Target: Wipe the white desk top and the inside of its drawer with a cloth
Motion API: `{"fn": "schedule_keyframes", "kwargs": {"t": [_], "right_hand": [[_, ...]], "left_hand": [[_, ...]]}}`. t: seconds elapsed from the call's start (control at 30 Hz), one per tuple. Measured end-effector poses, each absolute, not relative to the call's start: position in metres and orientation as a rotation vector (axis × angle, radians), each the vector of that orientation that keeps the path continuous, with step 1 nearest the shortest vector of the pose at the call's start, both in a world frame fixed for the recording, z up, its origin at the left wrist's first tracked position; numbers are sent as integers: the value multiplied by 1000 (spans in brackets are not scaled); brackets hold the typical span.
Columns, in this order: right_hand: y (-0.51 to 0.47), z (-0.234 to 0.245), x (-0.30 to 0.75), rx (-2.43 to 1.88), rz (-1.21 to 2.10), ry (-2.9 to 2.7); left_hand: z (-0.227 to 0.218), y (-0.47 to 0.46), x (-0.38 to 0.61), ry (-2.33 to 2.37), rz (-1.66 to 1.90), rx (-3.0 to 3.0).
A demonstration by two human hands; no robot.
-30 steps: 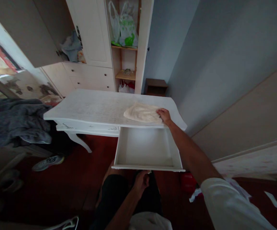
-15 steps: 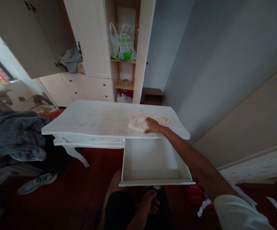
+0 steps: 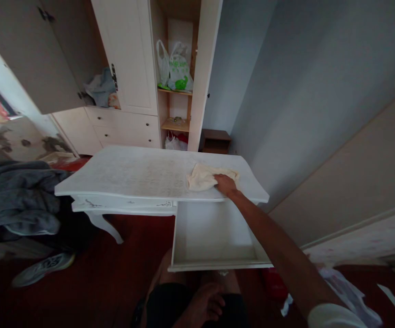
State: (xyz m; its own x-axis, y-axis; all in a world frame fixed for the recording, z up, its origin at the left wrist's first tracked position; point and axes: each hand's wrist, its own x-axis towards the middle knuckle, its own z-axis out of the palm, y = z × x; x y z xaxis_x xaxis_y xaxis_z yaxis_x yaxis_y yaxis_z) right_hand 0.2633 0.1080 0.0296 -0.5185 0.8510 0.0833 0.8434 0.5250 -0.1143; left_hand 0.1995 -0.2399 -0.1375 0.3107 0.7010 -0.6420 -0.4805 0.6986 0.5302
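- The wardrobe stands beyond your tabletop's far edge.
- An open drawer juts toward you beneath the front edge.
- The cloth lies right of centre.
- Your right hand grips it, fingers bent.
- Your left hand, loosely half-curled, holds nothing.

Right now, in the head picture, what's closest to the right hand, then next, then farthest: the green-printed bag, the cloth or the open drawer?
1. Cloth, on the tabletop, touching the right hand.
2. Open drawer, below the tabletop.
3. Green-printed bag, on a shelf beyond the tabletop.
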Motion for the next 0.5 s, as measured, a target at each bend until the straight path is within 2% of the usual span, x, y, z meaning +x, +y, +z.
{"fn": "schedule_keyframes", "kwargs": {"t": [0.13, 0.3, 0.4, 0.5], "right_hand": [[101, 40, 282, -1294, 120, -2433], [91, 62, 306, -756, 378, -1956], [71, 73, 315, -596, 582, -1779], [42, 75, 321, -521, 764, -1685]], "left_hand": [[-109, -237, 201, 804, 762, 401], [-31, -224, 180, 587, 821, 645], [15, -205, 157, 692, 1098, 734], [40, -180, 134, 981, 1512, 890]]}}
